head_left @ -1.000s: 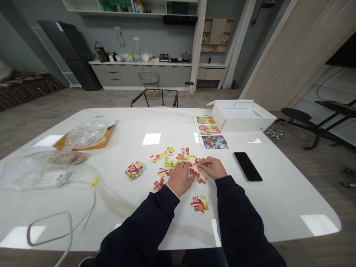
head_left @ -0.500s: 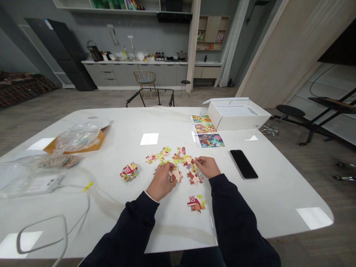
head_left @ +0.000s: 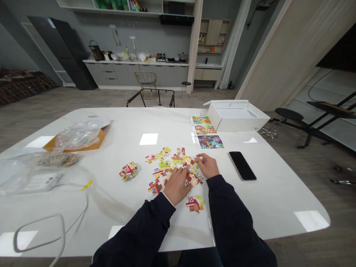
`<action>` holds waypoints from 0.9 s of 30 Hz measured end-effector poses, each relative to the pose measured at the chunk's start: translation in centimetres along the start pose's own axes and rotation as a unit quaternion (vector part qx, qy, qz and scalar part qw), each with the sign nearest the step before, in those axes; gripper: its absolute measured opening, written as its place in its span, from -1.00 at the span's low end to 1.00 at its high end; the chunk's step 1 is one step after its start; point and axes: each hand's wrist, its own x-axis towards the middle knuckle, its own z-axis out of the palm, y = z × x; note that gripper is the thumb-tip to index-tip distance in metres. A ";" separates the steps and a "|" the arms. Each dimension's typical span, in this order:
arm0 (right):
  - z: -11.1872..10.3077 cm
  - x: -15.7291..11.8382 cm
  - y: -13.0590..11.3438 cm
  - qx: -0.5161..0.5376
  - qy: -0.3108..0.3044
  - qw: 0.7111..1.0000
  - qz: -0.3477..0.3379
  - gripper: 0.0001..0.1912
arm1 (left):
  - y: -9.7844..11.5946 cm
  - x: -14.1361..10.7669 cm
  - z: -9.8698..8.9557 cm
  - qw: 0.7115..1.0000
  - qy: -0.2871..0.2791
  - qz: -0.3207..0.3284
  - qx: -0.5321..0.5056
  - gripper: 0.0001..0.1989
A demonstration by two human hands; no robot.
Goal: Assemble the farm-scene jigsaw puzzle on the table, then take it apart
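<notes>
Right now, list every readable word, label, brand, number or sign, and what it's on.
No words, brands or numbers are legible.
White box: small front mark, too small to read.
Picture sheet: left-margin print, too small.
Refrigerator: pale label, too blurred.
Puzzle-piece pile: white X on a red barn, artwork rather than lettering.

Holding 2 navy-sleeved forearms (head_left: 230,211) forward, with left hand (head_left: 177,185) palm-down, fingers curled, and right hand (head_left: 208,165) near it, fingers bent inward.
</notes>
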 end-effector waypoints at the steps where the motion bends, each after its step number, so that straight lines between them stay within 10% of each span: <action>1: 0.1 0.0 0.0 -0.002 0.004 1.000 0.002 -0.67 | -0.5 -0.5 -0.6 1.000 -0.005 0.001 -0.001 -0.68; 7: -0.3 0.4 0.2 -0.004 0.083 0.994 0.067 -0.71 | -3.0 -3.2 -3.7 0.999 -0.023 0.014 -0.036 -0.67; 12: -0.7 0.6 0.8 0.004 0.144 0.983 0.112 -0.73 | -1.6 -2.5 -1.8 0.996 -0.047 0.072 -0.023 -0.49; 21: -1.7 1.0 3.4 0.024 0.006 0.999 0.030 -0.71 | 0.8 -3.7 -0.3 0.989 -0.090 0.113 0.003 -0.57; 27: -1.6 0.9 2.6 -0.067 -0.040 0.997 0.015 -0.72 | -2.2 -1.2 -2.5 0.997 0.010 0.081 0.007 -0.76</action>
